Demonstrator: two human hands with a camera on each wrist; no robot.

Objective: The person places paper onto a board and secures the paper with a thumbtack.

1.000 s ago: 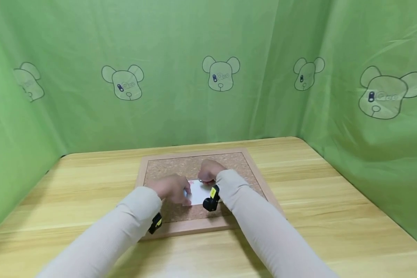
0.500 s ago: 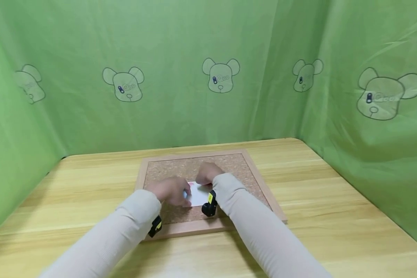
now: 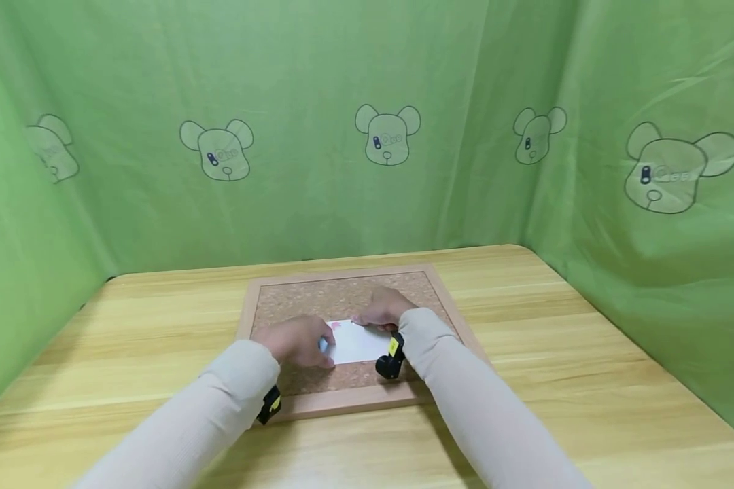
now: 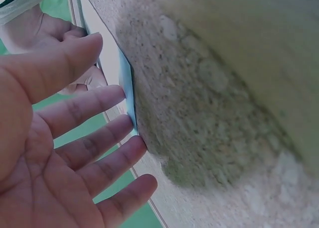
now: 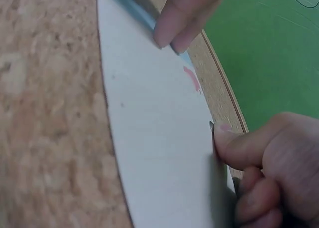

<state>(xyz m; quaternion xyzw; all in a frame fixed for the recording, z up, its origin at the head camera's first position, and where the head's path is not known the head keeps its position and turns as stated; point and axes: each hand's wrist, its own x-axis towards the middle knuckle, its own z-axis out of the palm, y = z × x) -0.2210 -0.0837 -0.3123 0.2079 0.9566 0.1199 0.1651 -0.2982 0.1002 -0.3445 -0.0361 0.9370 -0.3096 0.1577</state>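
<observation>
A white card with a pink mark in one corner lies on the cork board. Its left end is raised and bluish. My left hand touches that end; in the left wrist view its fingers are spread and nearly straight, the thumb above the card. At the card's far edge, my right hand presses with its thumb, the other fingers curled under. A small dark metallic bit, perhaps a thumbtack, shows at that thumb's tip, mostly hidden by it.
A pale wooden frame edges the cork board. The board lies on a wood-grain table. Green curtains with bear-head drawings stand behind and at both sides.
My right hand has turned and shifted right, its thumb staying at the card's far edge and more of the card showing. The left hand stays at the card's left end.
</observation>
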